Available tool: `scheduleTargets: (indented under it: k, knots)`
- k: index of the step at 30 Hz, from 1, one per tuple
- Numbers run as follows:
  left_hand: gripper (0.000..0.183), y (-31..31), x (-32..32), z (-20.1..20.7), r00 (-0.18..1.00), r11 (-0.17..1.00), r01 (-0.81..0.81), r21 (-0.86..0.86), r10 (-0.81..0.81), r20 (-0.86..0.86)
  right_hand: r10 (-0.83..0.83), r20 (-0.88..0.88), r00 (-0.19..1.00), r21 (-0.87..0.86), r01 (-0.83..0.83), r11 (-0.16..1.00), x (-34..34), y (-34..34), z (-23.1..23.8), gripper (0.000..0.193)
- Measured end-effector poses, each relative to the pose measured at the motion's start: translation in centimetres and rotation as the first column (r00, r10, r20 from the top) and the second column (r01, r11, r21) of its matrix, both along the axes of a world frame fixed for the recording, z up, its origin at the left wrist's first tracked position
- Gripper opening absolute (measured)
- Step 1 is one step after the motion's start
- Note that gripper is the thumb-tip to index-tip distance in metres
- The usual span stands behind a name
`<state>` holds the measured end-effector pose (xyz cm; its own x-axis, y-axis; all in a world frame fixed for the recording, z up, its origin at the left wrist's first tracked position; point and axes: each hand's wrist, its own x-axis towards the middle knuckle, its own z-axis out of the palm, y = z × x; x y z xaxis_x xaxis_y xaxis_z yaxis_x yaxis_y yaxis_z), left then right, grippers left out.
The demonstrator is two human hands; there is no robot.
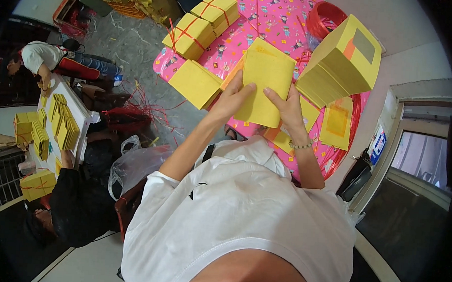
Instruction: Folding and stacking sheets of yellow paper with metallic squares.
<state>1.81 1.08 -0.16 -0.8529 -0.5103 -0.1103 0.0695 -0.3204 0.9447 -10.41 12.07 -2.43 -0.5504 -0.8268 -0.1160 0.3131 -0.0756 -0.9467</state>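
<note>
Nearest the camera: the wearer's white T-shirt [253, 198], below both hands. Far left of the hands, a white side table [79, 101] carries yellow paper stacks [65, 127]; a co-worker in a white top [38, 57] and another in dark clothing [82, 205] sit by it. Nearer, just left of the left hand, a loose yellow paper stack [194, 85] lies on the pink patterned tablecloth [249, 30]; beyond it, up and left, sit bundles tied with red strapping [193, 36]. Left hand [234, 94]: grasping the left edge of a yellow paper packet [271, 67], thumb on top. The packet is directly between the hands, held above the table, its far-end layers slightly offset, orange showing along the left side. Right hand [289, 106]: grasping the opposite edge, thumb also on top; fingers underneath hidden on both sides. Right of the right hand, a flat yellow sheet with an orange panel [337, 124]; beyond it, a tall yellow stack [337, 62], with a red strapping coil [327, 17] behind. Judgement: step in hand looks like handling or evening up the packet two-handed. Next move calls for balanced pressure from both thumbs, since offset layers could slip.
</note>
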Motion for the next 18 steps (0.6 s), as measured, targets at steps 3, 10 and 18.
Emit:
scheduleTargets:
  k: [3,10,18]
  knots:
    - [0.042,1.3,-0.2,-0.6,0.991,0.992,-0.124,-0.031,0.122,-0.058,-0.014,-0.107,0.994,-0.017,0.012,1.000,0.6,0.1,0.8,0.047]
    - [0.037,2.4,0.2,-0.5,0.957,0.961,-0.253,-0.108,0.232,-0.176,-0.050,-0.080,0.996,-0.133,0.039,0.990,1.0,0.8,1.2,0.038]
    - [0.042,2.7,0.6,-0.2,0.947,0.957,-0.279,-0.079,0.260,-0.188,-0.176,-0.154,0.972,-0.121,0.158,0.980,0.9,0.1,2.9,0.022]
